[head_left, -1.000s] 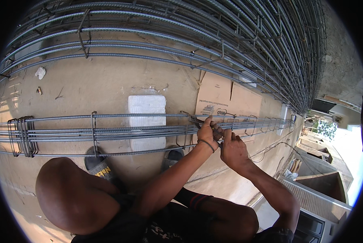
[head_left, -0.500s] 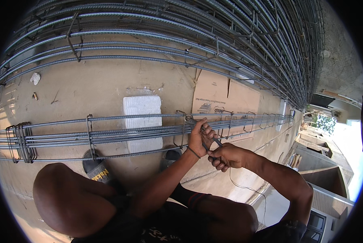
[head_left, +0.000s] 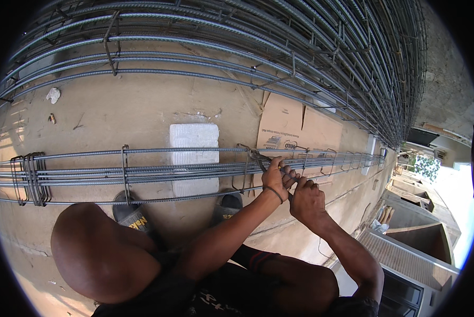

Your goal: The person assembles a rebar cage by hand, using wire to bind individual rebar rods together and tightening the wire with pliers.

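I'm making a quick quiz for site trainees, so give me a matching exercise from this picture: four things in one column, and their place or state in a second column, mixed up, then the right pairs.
Things:
1. White foam block
2. Flattened brown cardboard sheet
3. Bunch of grey steel stirrups
4. Person's two hands

Places or states:
A. Gathered at the far left end of the long rebar cage
B. Close together at the cage, around a thin tool
C. On the concrete beyond the cage, right of the foam
D. Under the cage, between the two dark sandals

Pairs: 1-D, 2-C, 3-A, 4-B
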The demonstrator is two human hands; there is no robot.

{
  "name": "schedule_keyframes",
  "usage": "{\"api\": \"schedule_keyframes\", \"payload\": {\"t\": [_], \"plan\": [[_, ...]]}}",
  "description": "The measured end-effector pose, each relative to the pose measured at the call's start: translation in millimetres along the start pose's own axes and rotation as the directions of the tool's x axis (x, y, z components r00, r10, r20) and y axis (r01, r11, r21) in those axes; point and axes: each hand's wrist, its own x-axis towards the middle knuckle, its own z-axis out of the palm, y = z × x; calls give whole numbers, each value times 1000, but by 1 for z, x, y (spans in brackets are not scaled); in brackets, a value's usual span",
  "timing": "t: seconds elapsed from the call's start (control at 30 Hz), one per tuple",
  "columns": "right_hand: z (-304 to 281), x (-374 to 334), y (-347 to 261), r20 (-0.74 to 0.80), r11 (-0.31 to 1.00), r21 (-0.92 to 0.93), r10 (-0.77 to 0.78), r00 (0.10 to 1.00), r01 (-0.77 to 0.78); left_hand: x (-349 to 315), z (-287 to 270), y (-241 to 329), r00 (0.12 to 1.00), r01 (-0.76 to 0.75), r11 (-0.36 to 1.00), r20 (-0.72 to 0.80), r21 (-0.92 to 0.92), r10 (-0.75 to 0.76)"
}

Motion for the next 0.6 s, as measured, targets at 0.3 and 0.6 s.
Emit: {"api": "schedule_keyframes", "payload": {"t": [0.3, 0.6], "plan": [[-10, 10, 31, 604, -176, 519, -617, 504, -837, -9, -23, 10, 879, 158, 985, 464, -65, -111], [-11, 3, 21, -133, 978, 145, -130, 983, 149, -11, -20, 7, 919, -59, 995, 386, -77, 84]]}}
